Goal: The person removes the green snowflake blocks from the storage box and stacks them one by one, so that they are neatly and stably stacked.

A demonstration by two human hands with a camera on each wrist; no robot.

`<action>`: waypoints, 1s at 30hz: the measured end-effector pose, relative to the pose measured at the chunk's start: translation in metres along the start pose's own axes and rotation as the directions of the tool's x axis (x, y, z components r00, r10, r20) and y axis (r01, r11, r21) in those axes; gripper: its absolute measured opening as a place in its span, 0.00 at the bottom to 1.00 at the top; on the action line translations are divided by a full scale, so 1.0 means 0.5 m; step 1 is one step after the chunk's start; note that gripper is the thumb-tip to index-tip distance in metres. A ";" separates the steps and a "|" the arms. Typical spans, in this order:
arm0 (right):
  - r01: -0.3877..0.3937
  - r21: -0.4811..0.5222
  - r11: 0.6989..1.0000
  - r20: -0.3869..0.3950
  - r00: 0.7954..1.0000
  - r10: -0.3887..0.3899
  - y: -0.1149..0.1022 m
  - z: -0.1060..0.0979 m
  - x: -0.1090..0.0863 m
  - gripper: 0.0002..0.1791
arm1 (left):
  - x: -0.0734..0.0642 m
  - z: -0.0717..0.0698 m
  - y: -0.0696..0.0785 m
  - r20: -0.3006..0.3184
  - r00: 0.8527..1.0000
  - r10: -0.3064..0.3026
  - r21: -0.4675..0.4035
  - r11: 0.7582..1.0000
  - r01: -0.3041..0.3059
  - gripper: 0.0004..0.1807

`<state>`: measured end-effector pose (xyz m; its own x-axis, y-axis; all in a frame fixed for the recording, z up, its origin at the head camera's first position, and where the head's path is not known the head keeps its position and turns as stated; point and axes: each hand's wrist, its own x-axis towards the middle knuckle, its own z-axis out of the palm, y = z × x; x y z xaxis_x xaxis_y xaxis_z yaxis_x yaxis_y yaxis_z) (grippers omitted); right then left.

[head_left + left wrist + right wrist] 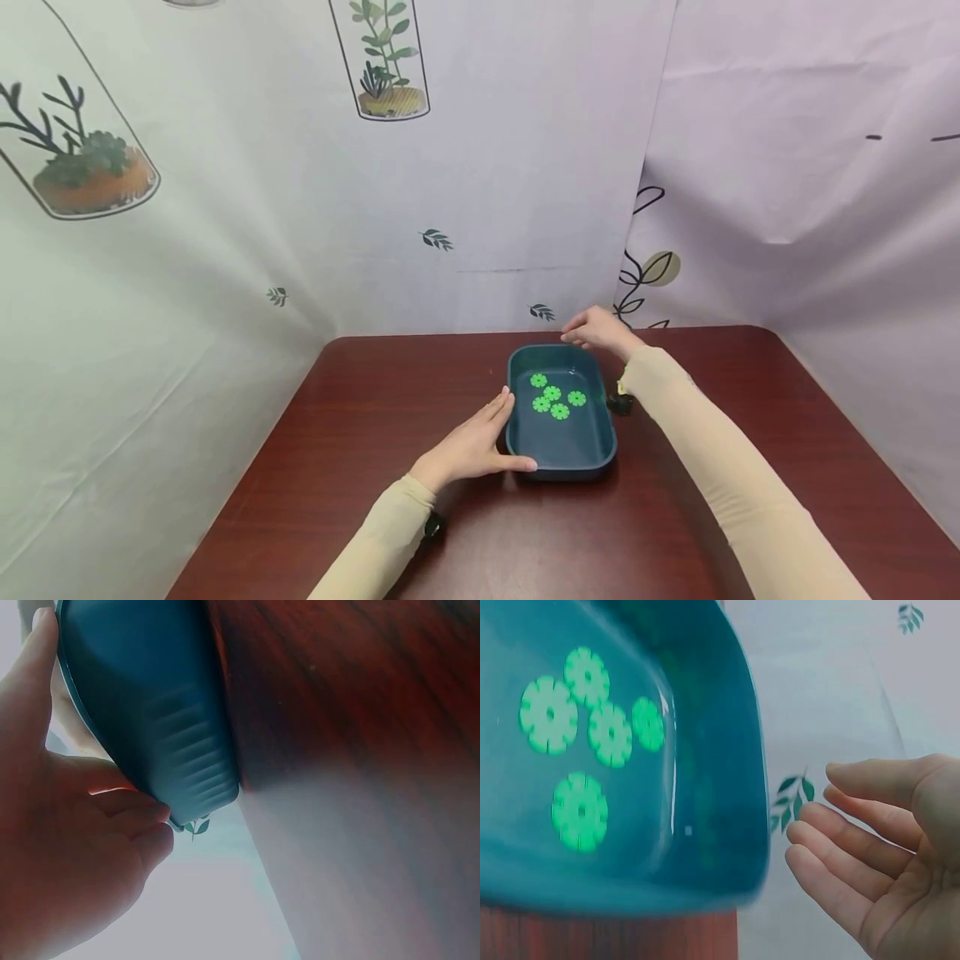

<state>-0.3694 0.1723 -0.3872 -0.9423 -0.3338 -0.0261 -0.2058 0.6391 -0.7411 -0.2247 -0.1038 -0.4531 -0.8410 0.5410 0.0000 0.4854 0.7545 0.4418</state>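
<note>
A dark teal rectangular bin (562, 450) sits on the table with several bright green notched discs (559, 412) lying flat on its floor. My left hand (472, 442) is spread along the bin's left side, its thumb over the near left corner and its fingertips at the left rim. In the left wrist view, the fingers (142, 814) touch the bin's outer wall (180, 735) just under the rim. My right hand (600, 329) hovers by the far right corner. Seen from the right wrist, its loosely bent fingers (840, 840) hold nothing and stand apart from the bin.
The dark red-brown wooden table (390, 392) extends around the bin on all sides. A whitish cloth (525, 183) printed with plants hangs behind the table's far edge and along both sides. A small black object (620, 404) shows beneath the right sleeve, close to the bin's right wall.
</note>
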 end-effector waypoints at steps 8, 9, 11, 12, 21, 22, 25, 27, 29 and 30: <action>0.018 -0.022 1.000 0.046 0.999 -0.017 -0.028 0.048 0.015 0.17 | 0.005 0.003 -0.005 0.000 1.000 0.025 0.017 1.000 -0.025 0.65; 0.020 -0.027 0.999 0.050 0.999 -0.018 -0.030 0.054 0.017 0.17 | 0.005 0.002 -0.004 0.001 1.000 0.027 0.014 1.000 -0.027 0.65; 0.021 -0.039 0.999 0.060 0.998 -0.019 -0.031 0.064 0.020 0.17 | 0.004 -0.001 -0.001 0.005 1.000 0.022 0.006 1.000 -0.022 0.65; 0.021 -0.043 0.999 0.066 0.998 -0.018 -0.031 0.069 0.021 0.17 | 0.004 -0.001 -0.001 0.008 1.000 0.021 0.004 1.000 -0.021 0.65; -0.010 -0.055 0.998 0.104 0.994 0.015 -0.028 0.104 0.027 0.17 | 0.000 -0.003 0.000 0.008 1.000 0.014 0.002 1.000 -0.014 0.65; -0.015 -0.056 0.998 0.107 0.994 0.021 -0.028 0.107 0.025 0.17 | 0.000 -0.002 -0.001 0.006 1.000 0.016 0.005 1.000 -0.016 0.65; -0.024 -0.070 0.997 0.114 0.993 0.032 -0.025 0.117 0.024 0.17 | -0.001 -0.002 -0.001 0.001 1.000 0.020 0.015 1.000 -0.020 0.65; -0.039 -0.079 0.996 0.120 0.992 0.049 -0.022 0.124 0.024 0.17 | -0.003 -0.001 -0.001 -0.001 1.000 0.021 0.018 1.000 -0.021 0.65; -0.051 -0.092 0.994 0.127 0.990 0.063 -0.020 0.132 0.026 0.18 | -0.004 0.000 -0.001 -0.002 1.000 0.021 0.025 0.999 -0.021 0.65; -0.055 -0.098 0.994 0.132 0.989 0.068 -0.018 0.136 0.028 0.19 | -0.005 0.000 -0.002 -0.004 1.000 0.022 0.027 0.999 -0.022 0.65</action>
<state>-0.3626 0.1145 -0.4264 -0.9110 -0.3780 -0.1648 -0.1783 0.7213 -0.6693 -0.2230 -0.1056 -0.4537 -0.8310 0.5561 0.0130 0.5100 0.7523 0.4171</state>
